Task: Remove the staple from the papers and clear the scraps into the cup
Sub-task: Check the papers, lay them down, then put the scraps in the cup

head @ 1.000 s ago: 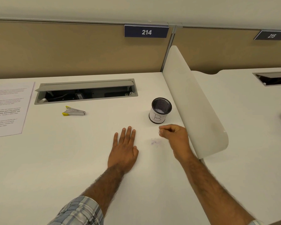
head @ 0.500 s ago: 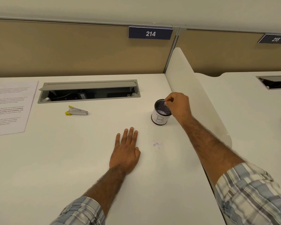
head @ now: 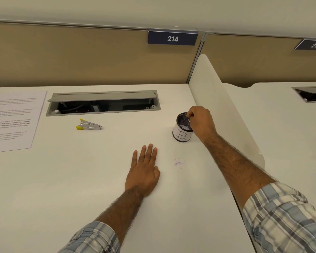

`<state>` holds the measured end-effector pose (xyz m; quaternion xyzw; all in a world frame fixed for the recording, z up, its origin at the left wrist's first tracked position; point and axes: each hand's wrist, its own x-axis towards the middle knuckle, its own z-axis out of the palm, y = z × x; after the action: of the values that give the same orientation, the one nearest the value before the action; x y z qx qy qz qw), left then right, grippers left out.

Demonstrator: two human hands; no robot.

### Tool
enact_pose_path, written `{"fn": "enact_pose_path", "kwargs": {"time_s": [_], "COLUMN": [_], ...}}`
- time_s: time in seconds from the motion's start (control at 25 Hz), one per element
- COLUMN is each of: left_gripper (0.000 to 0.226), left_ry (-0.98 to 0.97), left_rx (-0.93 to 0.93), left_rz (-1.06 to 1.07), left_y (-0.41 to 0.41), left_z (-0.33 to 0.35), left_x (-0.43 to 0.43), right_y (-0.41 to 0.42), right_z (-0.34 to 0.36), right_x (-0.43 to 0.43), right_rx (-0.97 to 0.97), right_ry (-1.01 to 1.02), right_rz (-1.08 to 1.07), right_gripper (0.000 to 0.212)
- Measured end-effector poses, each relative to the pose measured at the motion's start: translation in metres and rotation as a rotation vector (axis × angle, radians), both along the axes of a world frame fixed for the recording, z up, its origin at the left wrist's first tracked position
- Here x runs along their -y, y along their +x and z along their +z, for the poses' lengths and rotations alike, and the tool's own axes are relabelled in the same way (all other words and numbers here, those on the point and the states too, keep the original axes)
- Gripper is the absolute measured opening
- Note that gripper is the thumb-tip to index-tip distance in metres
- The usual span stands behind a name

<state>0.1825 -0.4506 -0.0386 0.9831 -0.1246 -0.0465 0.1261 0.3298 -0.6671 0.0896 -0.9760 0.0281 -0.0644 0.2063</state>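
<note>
A black mesh cup [head: 181, 132] with a white label marked "B" stands on the white desk. My right hand [head: 201, 121] hovers over its rim, fingertips pinched together just inside the opening; whatever they hold is too small to see. Pale scraps lie inside the cup. A faint cluster of tiny purple scraps [head: 179, 163] rests on the desk in front of the cup. My left hand [head: 144, 170] lies flat, palm down, to the left of those scraps, fingers together. The printed papers [head: 13, 121] lie at the far left. A silver staple remover with yellow tips [head: 88, 125] sits between papers and cup.
An open cable tray [head: 102, 105] is sunk into the desk behind the staple remover. A curved white divider [head: 224, 110] rises just right of the cup. Tan partition panels with signs 214 and 215 close off the back.
My right hand rose from the scraps on the desk to the cup and now has its pinched fingertips dipped slightly lower into the opening. The left hand has stayed flat.
</note>
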Motion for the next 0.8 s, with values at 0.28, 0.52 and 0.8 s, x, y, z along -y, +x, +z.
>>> {"fn": "enact_pose_path", "kwargs": {"time_s": [0.28, 0.52, 0.8], "left_gripper": [0.071, 0.071, 0.071], "left_ry": [-0.001, -0.004, -0.010], "left_rx": [0.007, 0.015, 0.020], "left_rz": [0.002, 0.011, 0.014], "left_y": [0.000, 0.000, 0.000], "left_z": [-0.001, -0.003, -0.003], "left_x": [0.000, 0.001, 0.001], "right_y": [-0.001, 0.000, -0.003], "right_z": [0.008, 0.014, 0.018], "right_x": [0.002, 0.005, 0.009], "right_rx": [-0.004, -0.110, -0.157], "right_ry": [0.234, 0.462, 0.808], "right_rz": [-0.083, -0.105, -0.218], "right_gripper": [0.022, 0.034, 0.018]}}
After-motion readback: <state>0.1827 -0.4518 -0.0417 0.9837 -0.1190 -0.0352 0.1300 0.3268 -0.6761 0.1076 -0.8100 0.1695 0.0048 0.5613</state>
